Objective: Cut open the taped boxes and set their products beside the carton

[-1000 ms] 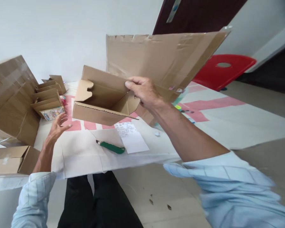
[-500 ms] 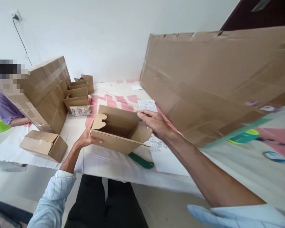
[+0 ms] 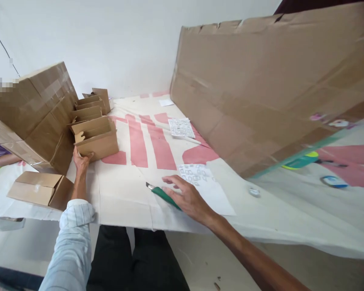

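My left hand [image 3: 81, 160] grips the near left corner of an open-topped cardboard box [image 3: 104, 144], its thumb against the front wall. This box is at the near end of a row of similar open boxes [image 3: 91, 113]. My right hand [image 3: 186, 195] is open, fingers apart and holding nothing. It is over the handle end of a green utility knife [image 3: 165, 196], whose blade points left. Whether the fingers touch the knife I cannot tell. Right beside that hand lies a white sheet with drawn shapes [image 3: 214, 196].
A closed carton [image 3: 33, 189] lies at the front left. Large cardboard panels [image 3: 45, 117] stand behind it, with another person's arm [image 3: 9, 159] beyond. A big cardboard sheet [image 3: 255, 89] rises on the right, near a tape roll [image 3: 334, 182]. A small printed sheet [image 3: 181, 128] lies mid-table.
My left hand has carried the open box left to the near end of the row. My right hand has let go of the box and moved down over the knife.
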Action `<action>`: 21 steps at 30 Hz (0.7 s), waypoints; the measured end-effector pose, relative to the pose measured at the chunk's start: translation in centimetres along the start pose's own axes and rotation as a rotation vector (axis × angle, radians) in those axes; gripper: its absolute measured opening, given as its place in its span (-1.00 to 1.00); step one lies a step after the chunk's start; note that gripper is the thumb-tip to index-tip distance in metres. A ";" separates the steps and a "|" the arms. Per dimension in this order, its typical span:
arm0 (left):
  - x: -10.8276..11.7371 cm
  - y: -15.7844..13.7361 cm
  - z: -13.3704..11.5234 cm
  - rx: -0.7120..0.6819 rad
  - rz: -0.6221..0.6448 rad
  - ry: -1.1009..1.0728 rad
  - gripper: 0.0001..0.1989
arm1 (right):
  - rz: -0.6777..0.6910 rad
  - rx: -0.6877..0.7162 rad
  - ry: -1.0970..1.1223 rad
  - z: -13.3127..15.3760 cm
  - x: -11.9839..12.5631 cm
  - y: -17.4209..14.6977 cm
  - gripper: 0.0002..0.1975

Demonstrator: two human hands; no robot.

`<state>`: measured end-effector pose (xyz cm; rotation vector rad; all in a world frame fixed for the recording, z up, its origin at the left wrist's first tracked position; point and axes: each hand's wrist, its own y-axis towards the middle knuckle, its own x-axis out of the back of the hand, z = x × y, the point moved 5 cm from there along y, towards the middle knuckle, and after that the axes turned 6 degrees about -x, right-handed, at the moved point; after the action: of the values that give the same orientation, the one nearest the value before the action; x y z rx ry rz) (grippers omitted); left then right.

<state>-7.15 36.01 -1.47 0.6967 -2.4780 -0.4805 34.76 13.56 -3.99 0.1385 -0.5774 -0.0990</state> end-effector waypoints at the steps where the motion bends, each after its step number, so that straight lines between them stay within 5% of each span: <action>1: 0.4 -0.3 0.6 0.044 -0.047 0.034 -0.22 | -0.006 0.041 -0.055 -0.7 -0.2 -1.0 -0.70; 6: 1.7 -3.6 1.5 0.107 -0.108 0.170 -0.36 | -0.068 0.222 -0.242 -3.8 -1.5 -4.2 -0.70; 11: -3.1 -5.2 -1.1 0.018 0.278 0.205 -0.73 | -0.171 0.270 -0.345 -4.7 -2.7 -4.8 -0.72; 16: -7.3 -3.1 -3.2 0.019 0.385 0.294 -0.61 | -0.230 0.295 -0.386 -4.5 -3.0 -4.7 -0.73; 21: -7.3 -1.8 -3.1 0.050 0.331 0.359 -0.53 | -0.242 0.304 -0.388 -4.5 -3.0 -4.7 -0.74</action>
<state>0.62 38.07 -2.63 0.3418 -2.2076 -0.1529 34.53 9.79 -10.08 0.4920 -0.9602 -0.2773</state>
